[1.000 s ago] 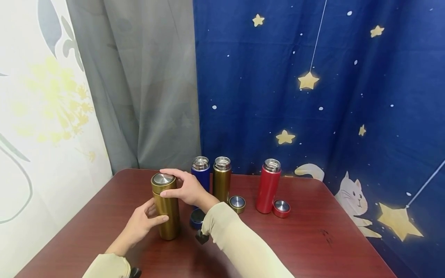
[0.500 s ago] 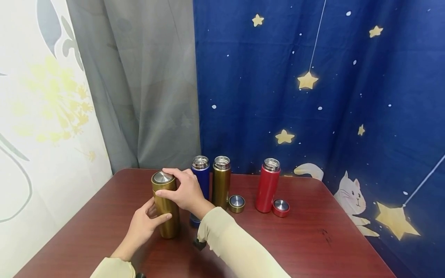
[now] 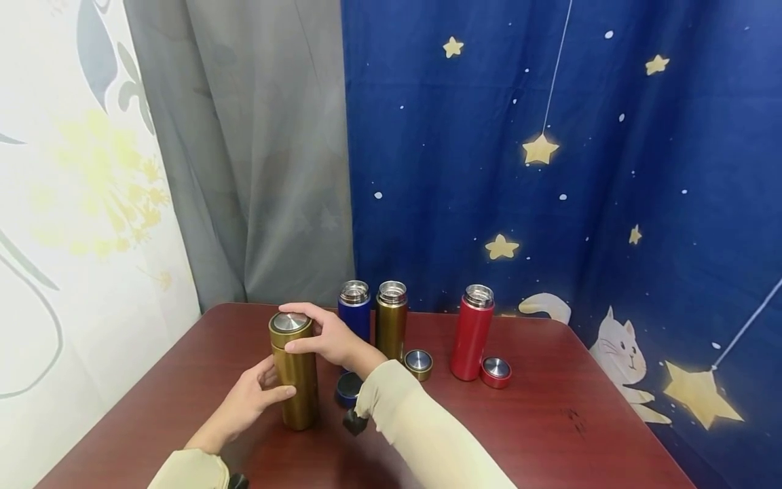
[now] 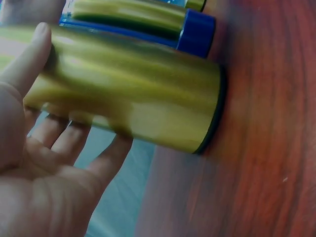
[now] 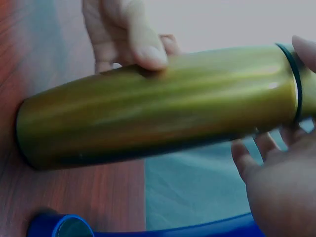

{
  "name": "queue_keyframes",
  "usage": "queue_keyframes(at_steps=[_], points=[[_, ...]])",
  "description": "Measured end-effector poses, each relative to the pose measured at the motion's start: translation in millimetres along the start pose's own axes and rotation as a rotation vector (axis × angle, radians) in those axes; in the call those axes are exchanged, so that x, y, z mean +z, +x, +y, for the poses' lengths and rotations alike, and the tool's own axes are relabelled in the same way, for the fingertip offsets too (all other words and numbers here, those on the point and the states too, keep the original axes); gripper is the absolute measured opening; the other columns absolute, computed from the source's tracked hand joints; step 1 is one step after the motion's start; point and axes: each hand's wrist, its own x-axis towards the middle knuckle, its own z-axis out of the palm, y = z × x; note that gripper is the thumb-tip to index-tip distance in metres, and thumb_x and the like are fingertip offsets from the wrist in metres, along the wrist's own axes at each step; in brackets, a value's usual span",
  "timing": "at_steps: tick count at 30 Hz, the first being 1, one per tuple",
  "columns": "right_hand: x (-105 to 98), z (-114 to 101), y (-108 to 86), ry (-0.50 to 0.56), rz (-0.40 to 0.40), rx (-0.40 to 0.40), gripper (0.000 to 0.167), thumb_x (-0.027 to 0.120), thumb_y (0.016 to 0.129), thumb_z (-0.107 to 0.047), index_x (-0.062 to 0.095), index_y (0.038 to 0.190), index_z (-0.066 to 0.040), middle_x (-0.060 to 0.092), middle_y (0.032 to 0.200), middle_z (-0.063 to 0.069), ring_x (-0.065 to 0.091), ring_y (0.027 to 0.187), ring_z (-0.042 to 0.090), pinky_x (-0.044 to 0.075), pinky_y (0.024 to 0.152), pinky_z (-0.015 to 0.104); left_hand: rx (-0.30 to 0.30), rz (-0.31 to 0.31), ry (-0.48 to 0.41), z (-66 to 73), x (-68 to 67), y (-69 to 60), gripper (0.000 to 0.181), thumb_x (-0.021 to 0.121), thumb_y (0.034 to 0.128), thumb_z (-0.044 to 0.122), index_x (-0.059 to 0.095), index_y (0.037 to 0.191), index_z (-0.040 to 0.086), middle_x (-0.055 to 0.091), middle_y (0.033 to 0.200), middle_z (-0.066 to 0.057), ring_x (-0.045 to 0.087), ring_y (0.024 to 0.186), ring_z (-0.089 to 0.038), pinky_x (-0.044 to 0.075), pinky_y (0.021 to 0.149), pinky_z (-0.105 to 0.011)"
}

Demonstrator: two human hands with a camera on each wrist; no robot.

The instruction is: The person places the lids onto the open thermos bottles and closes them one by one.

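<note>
A gold thermos bottle [image 3: 298, 390] stands upright on the table at the left, its gold lid [image 3: 290, 323] with a silver top seated on it. My left hand [image 3: 247, 397] grips the lower body, thumb in front and fingers behind, as the left wrist view also shows on the gold bottle [image 4: 138, 98]. From the right, my right hand [image 3: 332, 339] holds the lid between thumb and fingers. In the right wrist view a dark ring marks the seam between the bottle [image 5: 158, 108] and its lid. Behind my right forearm a blue lid [image 3: 349, 388] lies on the table.
Lidless bottles stand farther back: a blue bottle [image 3: 354, 312], partly hidden by my right hand, a second gold bottle [image 3: 391, 326] and a red bottle [image 3: 472, 339]. A gold lid [image 3: 418, 365] and a red lid [image 3: 495, 373] lie beside them on the red-brown table [image 3: 568, 387].
The right thumb swung left across the lid, then back right, while the right forearm shifted and uncovered the blue lid again. The left hand keeps its grip; the bottle stays in place.
</note>
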Motion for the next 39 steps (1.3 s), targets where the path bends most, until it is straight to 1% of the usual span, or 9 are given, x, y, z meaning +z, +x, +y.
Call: queue_keyframes(at_steps=[3,10,13,17,19,24,29,34,39], points=[[-3,2,0.4,0.092,-0.018,0.001,0.057,0.07,0.083,0.004,0.053,0.137,-0.005,0.061,0.124,0.002,0.06,0.107,0.007,0.047,0.093,0.026,-0.001,-0.029,-0.01,-1.5,-2.0,1.4,0.072,0.073,0.0872,0.011,0.034,0.147,-0.001,0.053,0.134,-0.025,0.058,0.112,-0.006,0.051,0.085,-0.028],[-2,2,-0.5,0.049,0.044,-0.006,0.055,0.074,0.082,0.001,0.058,0.133,-0.009,0.063,0.122,-0.001,0.062,0.102,0.006,0.049,0.09,0.026,0.001,0.02,0.006,0.6,1.6,1.8,0.073,0.075,0.0857,0.013,0.037,0.147,0.002,0.053,0.136,-0.022,0.057,0.114,-0.008,0.05,0.085,-0.026],[1,-7,-3.3,-0.023,0.093,-0.022,0.054,0.076,0.082,-0.002,0.059,0.132,-0.009,0.064,0.12,0.005,0.062,0.097,0.004,0.05,0.086,0.025,0.009,0.064,0.02,4.4,5.7,0.8,0.074,0.076,0.0858,0.016,0.037,0.148,0.004,0.052,0.137,-0.02,0.056,0.119,-0.018,0.05,0.086,-0.025],[6,-6,-2.7,-0.173,0.176,-0.035,0.053,0.08,0.08,-0.013,0.061,0.13,-0.015,0.066,0.115,-0.001,0.061,0.095,0.003,0.051,0.081,0.022,-0.003,0.154,0.069,9.1,13.4,-1.3,0.075,0.077,0.0854,0.021,0.038,0.147,0.003,0.054,0.135,-0.021,0.055,0.12,-0.032,0.051,0.087,-0.027],[8,4,0.4,-0.251,0.218,-0.048,0.053,0.082,0.079,-0.02,0.063,0.129,-0.021,0.067,0.111,-0.008,0.061,0.097,0.002,0.05,0.081,0.021,-0.011,0.205,0.098,10.4,17.6,-1.9,0.077,0.077,0.0849,0.023,0.038,0.147,0.002,0.056,0.133,-0.021,0.056,0.119,-0.033,0.05,0.087,-0.026],[14,4,-1.3,-0.394,0.312,-0.034,0.054,0.083,0.076,-0.03,0.064,0.127,-0.029,0.067,0.109,-0.011,0.054,0.098,0.003,0.048,0.081,0.021,-0.023,0.283,0.134,11.4,25.8,-3.4,0.079,0.079,0.0836,0.025,0.038,0.147,0.001,0.057,0.132,-0.019,0.056,0.119,-0.031,0.047,0.087,-0.02],[20,1,-3.8,-0.467,0.383,0.027,0.057,0.084,0.074,-0.039,0.064,0.127,-0.035,0.066,0.112,-0.013,0.046,0.099,0.006,0.045,0.081,0.024,-0.025,0.319,0.14,14.5,29.3,-4.3,0.08,0.079,0.0829,0.024,0.038,0.147,0.0,0.055,0.134,-0.021,0.055,0.12,-0.031,0.05,0.092,-0.036],[17,0,-2.8,-0.444,0.327,-0.005,0.056,0.083,0.076,-0.035,0.063,0.128,-0.029,0.064,0.115,-0.011,0.049,0.103,0.006,0.046,0.083,0.024,-0.019,0.26,0.119,13.6,24.7,-5.0,0.081,0.078,0.0839,0.026,0.036,0.149,0.002,0.054,0.135,-0.021,0.055,0.121,-0.032,0.049,0.093,-0.041],[6,3,1.1,-0.178,0.132,-0.036,0.056,0.079,0.081,-0.014,0.059,0.133,-0.017,0.062,0.119,-0.007,0.057,0.105,0.004,0.048,0.088,0.023,-0.009,0.128,0.061,5.3,11.2,-3.1,0.076,0.077,0.0851,0.02,0.037,0.148,0.003,0.053,0.136,-0.02,0.054,0.121,-0.031,0.05,0.088,-0.029]])
